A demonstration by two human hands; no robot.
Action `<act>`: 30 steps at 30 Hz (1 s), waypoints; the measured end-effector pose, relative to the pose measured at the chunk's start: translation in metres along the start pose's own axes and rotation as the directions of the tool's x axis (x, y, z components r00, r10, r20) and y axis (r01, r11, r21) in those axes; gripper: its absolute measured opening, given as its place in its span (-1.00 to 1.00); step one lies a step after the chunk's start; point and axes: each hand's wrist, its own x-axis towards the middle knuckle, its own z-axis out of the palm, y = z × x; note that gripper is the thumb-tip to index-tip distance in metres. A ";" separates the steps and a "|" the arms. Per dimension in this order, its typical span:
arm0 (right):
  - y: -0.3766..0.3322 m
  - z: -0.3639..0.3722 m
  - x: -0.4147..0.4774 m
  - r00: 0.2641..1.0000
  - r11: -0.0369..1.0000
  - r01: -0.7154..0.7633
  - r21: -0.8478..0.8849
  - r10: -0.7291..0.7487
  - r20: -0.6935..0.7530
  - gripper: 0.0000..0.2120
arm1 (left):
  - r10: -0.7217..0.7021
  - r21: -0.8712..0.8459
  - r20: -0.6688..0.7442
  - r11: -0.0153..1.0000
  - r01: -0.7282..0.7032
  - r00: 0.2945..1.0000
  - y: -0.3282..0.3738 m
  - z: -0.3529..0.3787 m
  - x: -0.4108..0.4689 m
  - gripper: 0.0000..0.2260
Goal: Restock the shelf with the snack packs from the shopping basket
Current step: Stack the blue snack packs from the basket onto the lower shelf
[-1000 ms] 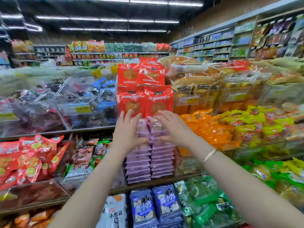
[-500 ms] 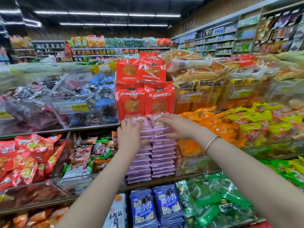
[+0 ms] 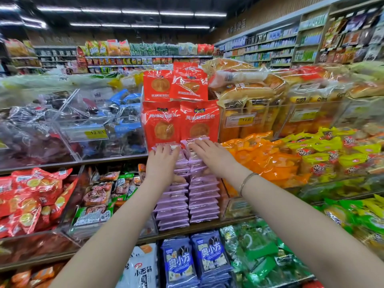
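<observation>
Presently you are pressing down on the purple snack packs (image 3: 204, 204) — left hand (image 3: 164, 163) and right hand (image 3: 212, 156) resting equally near, fingers straight, gripping nothing, packs lying crosswise beneath.

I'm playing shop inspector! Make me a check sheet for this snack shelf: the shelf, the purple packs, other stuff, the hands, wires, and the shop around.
Surface: shelf, tiered boards with clear bins, well stocked.
Job's things: purple packs in two tall stacks side by side; basket not in view.
Clutter: red packs above the stacks, orange packs to their right, blue packs below.
Grippers: left hand rests on the left stack's top; right hand lies flat on the right stack's top; bracelet on the right wrist.
Cables: nothing seen.
Surroundings: aisle shelves behind, ceiling lights on.
</observation>
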 end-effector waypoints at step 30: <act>0.022 -0.022 -0.003 0.991 0.947 -0.048 0.318 0.004 0.136 0.12 | 0.046 -0.192 -0.064 0.980 -0.058 0.997 -0.023 -0.007 0.001 -0.01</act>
